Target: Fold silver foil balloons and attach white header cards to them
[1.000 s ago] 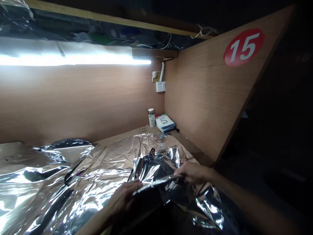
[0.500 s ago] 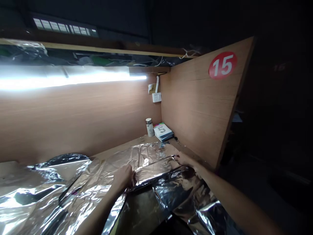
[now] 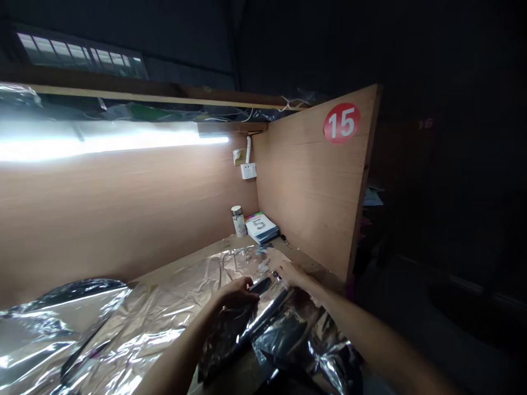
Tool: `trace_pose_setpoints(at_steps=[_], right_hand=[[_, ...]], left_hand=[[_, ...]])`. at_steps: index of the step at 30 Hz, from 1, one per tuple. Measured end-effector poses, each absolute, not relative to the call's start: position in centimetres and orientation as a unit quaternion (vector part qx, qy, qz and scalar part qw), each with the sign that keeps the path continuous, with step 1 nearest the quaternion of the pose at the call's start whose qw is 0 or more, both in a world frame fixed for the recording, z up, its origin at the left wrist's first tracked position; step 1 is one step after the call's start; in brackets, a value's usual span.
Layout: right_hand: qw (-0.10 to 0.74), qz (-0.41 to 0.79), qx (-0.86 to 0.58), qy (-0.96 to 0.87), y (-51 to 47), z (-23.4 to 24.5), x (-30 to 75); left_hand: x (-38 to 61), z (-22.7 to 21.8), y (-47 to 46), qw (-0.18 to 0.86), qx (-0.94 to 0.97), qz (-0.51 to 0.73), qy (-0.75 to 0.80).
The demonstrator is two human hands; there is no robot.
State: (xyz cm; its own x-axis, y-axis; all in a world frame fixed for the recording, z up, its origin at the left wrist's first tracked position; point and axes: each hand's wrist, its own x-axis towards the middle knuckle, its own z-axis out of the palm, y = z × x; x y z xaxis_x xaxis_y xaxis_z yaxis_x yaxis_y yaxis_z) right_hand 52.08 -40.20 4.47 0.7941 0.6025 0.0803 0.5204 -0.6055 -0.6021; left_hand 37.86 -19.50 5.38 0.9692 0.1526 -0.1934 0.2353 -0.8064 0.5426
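A large crinkled silver foil sheet [image 3: 173, 299] covers the wooden desk. A folded, darker part of the foil [image 3: 284, 334] is bunched in front of me. My left hand [image 3: 236, 291] lies on top of the fold, fingers curled over its edge. My right hand [image 3: 290, 272] grips the same folded edge a little further right, near the desk's right side. Both forearms reach in from the bottom of the view.
A small white bottle [image 3: 238, 221] and a booklet with a "5" [image 3: 261, 226] sit in the far right corner. A wall socket [image 3: 248, 170] hangs above them. A wooden divider with a red "15" sticker [image 3: 341, 123] closes the right side. A light strip [image 3: 102, 141] glows along the back wall.
Both hands pushed the folded foil edge forward, away from me, and moved closer together. The raised foil now lies flatter. The camera tilted up and swung right.
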Motion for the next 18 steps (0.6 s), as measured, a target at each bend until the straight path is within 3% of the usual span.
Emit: trace_pose_setpoints(at_steps=[5,7,11,14,18], right_hand=[[0.442,-0.006,-0.865,-0.237,-42.2,5.2,48.9],[0.507,0.069,-0.816,-0.268,-43.0,4.7,46.3],[0.645,0.368,-0.596,-0.305,-44.0,3.7,40.7],[0.705,0.420,-0.509,-0.259,-44.2,3.6,37.9],[0.735,0.451,-0.445,-0.239,-44.1,4.0,36.1]], left_hand=[[34.7,7.7,-20.6,0.459,0.882,-0.027,0.105],[32.3,8.0,-22.1,0.511,0.852,0.015,0.112],[26.9,8.2,-25.4,0.694,0.712,0.045,0.099],[23.3,7.8,-26.9,0.783,0.614,0.042,0.089],[19.7,6.6,-27.5,0.789,0.593,0.078,0.142]])
